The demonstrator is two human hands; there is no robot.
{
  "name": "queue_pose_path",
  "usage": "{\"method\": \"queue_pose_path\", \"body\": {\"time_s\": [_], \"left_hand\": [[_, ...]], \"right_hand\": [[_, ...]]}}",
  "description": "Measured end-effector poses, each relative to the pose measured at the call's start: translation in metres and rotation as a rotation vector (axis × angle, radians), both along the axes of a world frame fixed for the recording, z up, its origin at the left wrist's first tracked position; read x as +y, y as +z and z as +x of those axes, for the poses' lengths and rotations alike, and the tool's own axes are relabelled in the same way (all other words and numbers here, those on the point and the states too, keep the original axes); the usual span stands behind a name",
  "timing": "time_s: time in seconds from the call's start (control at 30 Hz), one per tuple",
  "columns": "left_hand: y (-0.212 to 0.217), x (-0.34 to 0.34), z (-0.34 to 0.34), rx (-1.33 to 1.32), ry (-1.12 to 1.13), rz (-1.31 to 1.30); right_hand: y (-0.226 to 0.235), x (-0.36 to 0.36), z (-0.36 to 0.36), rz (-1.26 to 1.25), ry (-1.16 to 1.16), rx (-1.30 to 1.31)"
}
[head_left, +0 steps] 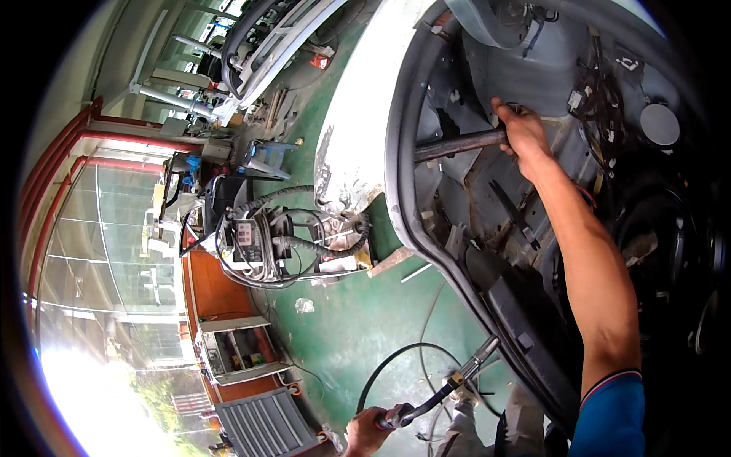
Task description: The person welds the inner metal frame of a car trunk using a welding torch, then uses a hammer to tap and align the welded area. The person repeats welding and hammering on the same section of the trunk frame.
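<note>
The right hand (524, 131) reaches far into the stripped interior of a white car body shell (358, 114) and is clenched around the end of a long, rusty brown metal bar (457, 143), which runs leftward from the fist across the black rubber-edged door opening (400, 190). The bar lies above the bare grey metal floor pan (487, 190), beside loose black wiring (601, 84) on the right. Near the lower edge, the left hand (369, 433) grasps the black handle of a welding torch (442, 388), whose metal nozzle points up and right toward the sill; its black hose (381, 365) loops over the green painted floor (358, 320). Further left stands a welding machine (247, 240) with coiled cables.
</note>
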State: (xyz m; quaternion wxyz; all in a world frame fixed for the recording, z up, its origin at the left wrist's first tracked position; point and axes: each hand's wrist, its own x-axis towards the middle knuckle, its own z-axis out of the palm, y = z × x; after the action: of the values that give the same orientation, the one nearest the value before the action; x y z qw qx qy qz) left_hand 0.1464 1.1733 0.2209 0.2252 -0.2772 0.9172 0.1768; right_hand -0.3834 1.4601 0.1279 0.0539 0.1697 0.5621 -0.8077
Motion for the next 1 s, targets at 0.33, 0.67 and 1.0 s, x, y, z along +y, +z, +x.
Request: {"method": "queue_pose_path", "body": {"time_s": [0.33, 0.67, 1.0], "left_hand": [[-0.009, 0.004, -0.010, -0.008, -0.022, -0.025], [0.010, -0.010, -0.029, 0.065, 0.047, 0.028], [0.008, -0.065, -0.013, 0.170, 0.078, 0.087]], "right_hand": [[0.007, -0.008, 0.007, 0.051, -0.111, -0.027], [-0.005, -0.021, -0.011, 0.100, -0.164, -0.036], [-0.021, -0.019, -0.032, 0.251, -0.302, -0.101]]}}
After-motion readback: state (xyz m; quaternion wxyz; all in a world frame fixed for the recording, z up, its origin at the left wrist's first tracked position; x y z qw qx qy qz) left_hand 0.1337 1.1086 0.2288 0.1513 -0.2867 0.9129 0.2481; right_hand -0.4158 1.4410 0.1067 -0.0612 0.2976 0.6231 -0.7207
